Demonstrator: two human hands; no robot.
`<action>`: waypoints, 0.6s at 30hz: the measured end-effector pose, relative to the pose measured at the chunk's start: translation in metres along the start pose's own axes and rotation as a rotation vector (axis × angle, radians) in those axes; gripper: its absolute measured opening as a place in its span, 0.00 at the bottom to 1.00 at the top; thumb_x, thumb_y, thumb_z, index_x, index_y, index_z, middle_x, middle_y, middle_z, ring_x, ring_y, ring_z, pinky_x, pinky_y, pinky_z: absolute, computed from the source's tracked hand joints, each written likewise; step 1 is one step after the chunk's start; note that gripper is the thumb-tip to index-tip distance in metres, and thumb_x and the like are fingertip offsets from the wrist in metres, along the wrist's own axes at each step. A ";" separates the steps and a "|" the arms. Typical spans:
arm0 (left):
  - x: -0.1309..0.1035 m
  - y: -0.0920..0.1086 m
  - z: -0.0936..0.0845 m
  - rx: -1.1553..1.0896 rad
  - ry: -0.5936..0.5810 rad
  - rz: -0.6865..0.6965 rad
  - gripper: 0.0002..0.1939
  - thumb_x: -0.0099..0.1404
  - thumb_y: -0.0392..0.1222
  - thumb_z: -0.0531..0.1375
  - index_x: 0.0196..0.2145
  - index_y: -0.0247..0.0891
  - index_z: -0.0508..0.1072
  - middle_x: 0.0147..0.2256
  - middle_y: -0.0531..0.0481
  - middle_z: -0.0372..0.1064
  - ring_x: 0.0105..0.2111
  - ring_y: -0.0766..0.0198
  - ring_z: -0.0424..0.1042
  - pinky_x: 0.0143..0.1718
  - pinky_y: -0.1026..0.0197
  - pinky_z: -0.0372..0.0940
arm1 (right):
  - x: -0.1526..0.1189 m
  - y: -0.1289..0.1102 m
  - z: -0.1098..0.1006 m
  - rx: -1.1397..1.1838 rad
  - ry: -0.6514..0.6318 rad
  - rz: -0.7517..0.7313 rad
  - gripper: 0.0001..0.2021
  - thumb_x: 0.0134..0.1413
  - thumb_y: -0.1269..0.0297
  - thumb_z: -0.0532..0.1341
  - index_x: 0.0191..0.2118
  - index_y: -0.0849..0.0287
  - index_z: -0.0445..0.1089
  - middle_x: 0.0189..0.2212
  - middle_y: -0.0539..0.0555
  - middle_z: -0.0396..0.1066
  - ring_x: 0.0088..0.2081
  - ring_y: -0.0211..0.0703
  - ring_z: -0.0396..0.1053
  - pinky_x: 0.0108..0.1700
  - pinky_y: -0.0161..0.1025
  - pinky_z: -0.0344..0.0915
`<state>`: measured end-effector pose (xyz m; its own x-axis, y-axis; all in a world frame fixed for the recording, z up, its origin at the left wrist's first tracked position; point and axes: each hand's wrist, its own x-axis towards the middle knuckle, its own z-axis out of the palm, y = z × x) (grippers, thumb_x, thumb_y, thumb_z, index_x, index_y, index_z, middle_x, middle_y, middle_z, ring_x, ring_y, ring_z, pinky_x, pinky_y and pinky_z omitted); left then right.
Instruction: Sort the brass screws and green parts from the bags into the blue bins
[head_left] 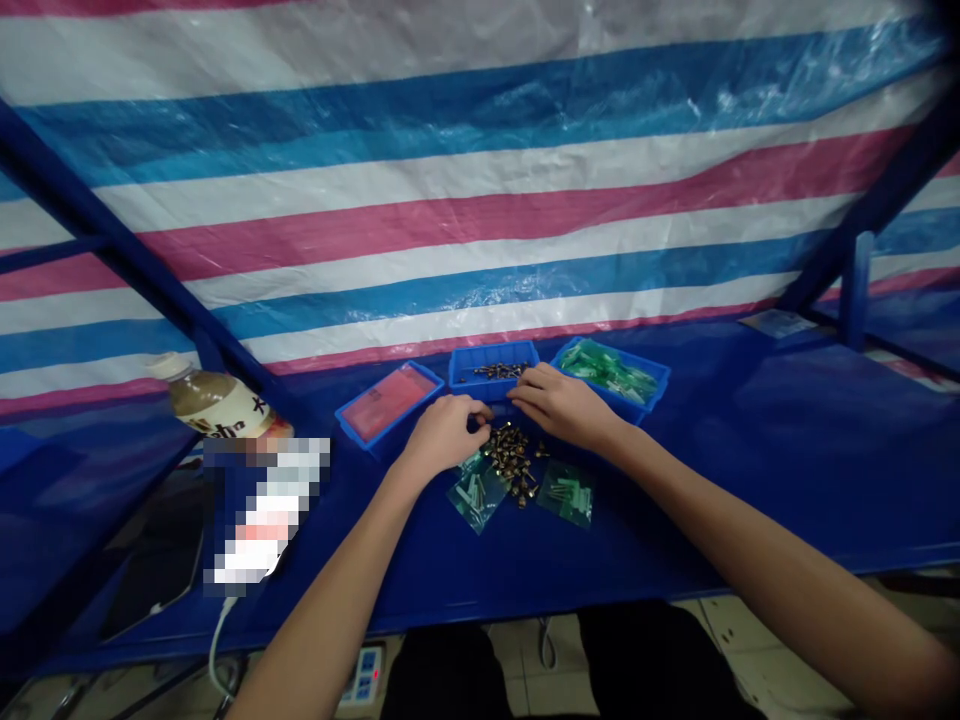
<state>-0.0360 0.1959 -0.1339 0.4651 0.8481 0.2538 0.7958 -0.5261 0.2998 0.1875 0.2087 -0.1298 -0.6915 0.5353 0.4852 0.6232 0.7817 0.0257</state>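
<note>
My left hand (448, 432) is beside a pile of small brass-coloured metal parts (511, 460), its fingers curled; whatever they hold is too small to name. Across from it, my right hand (555, 402) has its fingers bent together just in front of the middle blue bin (493, 354), which contains more metal parts. Small clear bags with pale pieces lie on either side of the pile, one on the left (477, 496) and one on the right (568, 493). A blue bin of green bags (611, 370) stands behind my right hand.
A blue tray with red contents (390, 402) stands left of the middle bin. Further left are a bottle (225, 405), a pixelated object with a white cable (259, 520) and a dark flat device (154, 560). Striped sheeting (480, 220) hangs behind the blue table (750, 430).
</note>
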 end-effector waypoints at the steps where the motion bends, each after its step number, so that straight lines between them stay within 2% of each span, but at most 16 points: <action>1: 0.000 -0.002 0.000 0.011 -0.010 -0.003 0.08 0.60 0.39 0.62 0.37 0.45 0.79 0.34 0.51 0.76 0.33 0.58 0.71 0.35 0.57 0.64 | -0.001 0.000 0.001 0.008 -0.011 -0.006 0.13 0.67 0.67 0.51 0.44 0.60 0.73 0.38 0.58 0.70 0.41 0.47 0.64 0.43 0.42 0.64; 4: 0.000 -0.007 0.001 0.037 -0.017 0.005 0.07 0.59 0.43 0.65 0.36 0.45 0.79 0.33 0.51 0.75 0.35 0.56 0.71 0.36 0.56 0.64 | -0.001 0.000 0.001 0.011 -0.029 -0.012 0.13 0.67 0.67 0.51 0.43 0.60 0.73 0.38 0.58 0.70 0.42 0.47 0.64 0.43 0.42 0.64; 11: 0.002 -0.009 0.001 0.039 0.001 0.066 0.03 0.59 0.40 0.66 0.33 0.42 0.77 0.32 0.51 0.74 0.35 0.57 0.70 0.37 0.56 0.64 | -0.001 -0.002 -0.001 0.048 -0.033 -0.010 0.13 0.66 0.67 0.51 0.43 0.61 0.74 0.39 0.59 0.70 0.42 0.48 0.64 0.44 0.44 0.65; 14: 0.003 -0.005 -0.001 0.025 0.104 0.082 0.02 0.61 0.40 0.64 0.33 0.41 0.76 0.32 0.50 0.73 0.35 0.58 0.69 0.36 0.57 0.64 | -0.001 -0.003 0.002 0.114 0.007 0.044 0.13 0.67 0.65 0.52 0.45 0.60 0.73 0.39 0.58 0.71 0.43 0.48 0.65 0.46 0.45 0.65; 18: 0.003 0.004 -0.005 -0.068 0.280 0.173 0.04 0.64 0.42 0.62 0.35 0.41 0.74 0.34 0.51 0.72 0.39 0.59 0.67 0.42 0.55 0.64 | -0.001 -0.006 0.006 0.300 0.061 0.164 0.12 0.65 0.63 0.54 0.48 0.59 0.70 0.38 0.57 0.72 0.43 0.47 0.67 0.46 0.43 0.64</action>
<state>-0.0334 0.1962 -0.1275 0.4588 0.7006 0.5465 0.6825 -0.6717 0.2881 0.1823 0.2059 -0.1352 -0.5621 0.6489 0.5128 0.5832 0.7506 -0.3106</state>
